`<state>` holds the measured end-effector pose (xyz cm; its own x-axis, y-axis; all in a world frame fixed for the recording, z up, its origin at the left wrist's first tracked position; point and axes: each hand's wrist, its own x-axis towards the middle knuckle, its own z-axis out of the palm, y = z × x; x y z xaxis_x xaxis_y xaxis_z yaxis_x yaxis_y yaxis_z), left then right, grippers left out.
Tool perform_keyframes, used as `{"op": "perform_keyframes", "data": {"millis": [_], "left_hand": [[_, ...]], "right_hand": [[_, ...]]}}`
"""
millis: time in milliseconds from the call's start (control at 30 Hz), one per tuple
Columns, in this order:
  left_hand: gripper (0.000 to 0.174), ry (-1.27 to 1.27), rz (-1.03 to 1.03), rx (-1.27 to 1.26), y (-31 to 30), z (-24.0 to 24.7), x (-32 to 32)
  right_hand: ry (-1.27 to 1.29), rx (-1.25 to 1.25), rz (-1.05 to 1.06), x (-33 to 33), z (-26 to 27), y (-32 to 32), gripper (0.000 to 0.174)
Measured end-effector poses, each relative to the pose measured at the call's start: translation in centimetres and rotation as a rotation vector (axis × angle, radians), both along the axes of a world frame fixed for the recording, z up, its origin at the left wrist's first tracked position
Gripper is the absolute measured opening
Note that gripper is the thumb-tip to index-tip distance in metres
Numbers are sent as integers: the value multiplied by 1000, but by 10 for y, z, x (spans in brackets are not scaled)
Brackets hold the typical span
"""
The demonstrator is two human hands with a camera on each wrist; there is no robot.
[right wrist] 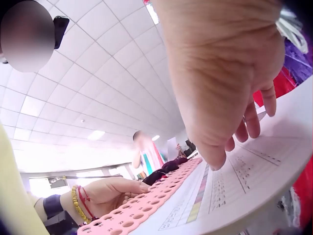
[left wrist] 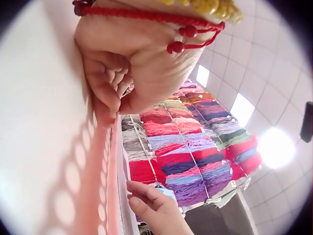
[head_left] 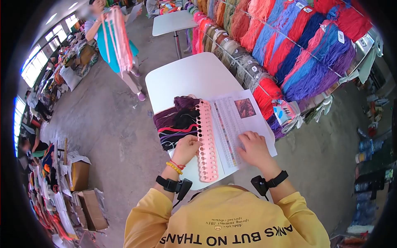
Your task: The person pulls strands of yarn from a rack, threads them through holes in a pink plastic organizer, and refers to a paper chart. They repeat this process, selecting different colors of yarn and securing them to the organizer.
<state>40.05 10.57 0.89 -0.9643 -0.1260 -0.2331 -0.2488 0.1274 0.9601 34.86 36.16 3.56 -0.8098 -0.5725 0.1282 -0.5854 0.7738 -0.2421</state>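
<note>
A pink thread organizer (head_left: 208, 155), a long strip with holes down both edges, lies on the white table. Purple, black and pink embroidery threads (head_left: 178, 118) hang off its left side at the upper holes. My left hand (head_left: 186, 149) pinches the strip's left edge, thumb against index finger, just below the lowest threads; its other fingers are curled in. To the right lies a printed chart (head_left: 229, 124) with rows of small colour blocks and a dark picture in its corner. My right hand (head_left: 253, 148) rests on this sheet, fingers loosely spread and fingertips on the paper.
A rack of colourful yarn hanks (head_left: 289, 45) stands close along the table's right side. A second white table (head_left: 173, 22) is farther ahead. At the front left, a person (head_left: 109, 41) holds up pink strands. Cardboard boxes (head_left: 93, 208) stand on the floor at left.
</note>
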Motion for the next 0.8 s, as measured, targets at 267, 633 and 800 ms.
{"op": "perform_keyframes", "data": {"millis": [267, 633, 800], "left_hand": [[19, 11, 14, 15, 1, -6, 1], [19, 11, 14, 32, 1, -5, 2], [19, -1, 6, 48, 1, -4, 2]], "right_hand": [[-145, 39, 71, -21, 23, -35, 41], [-235, 57, 60, -48, -1, -57, 45], [-230, 114, 53, -49, -4, -56, 48]]}}
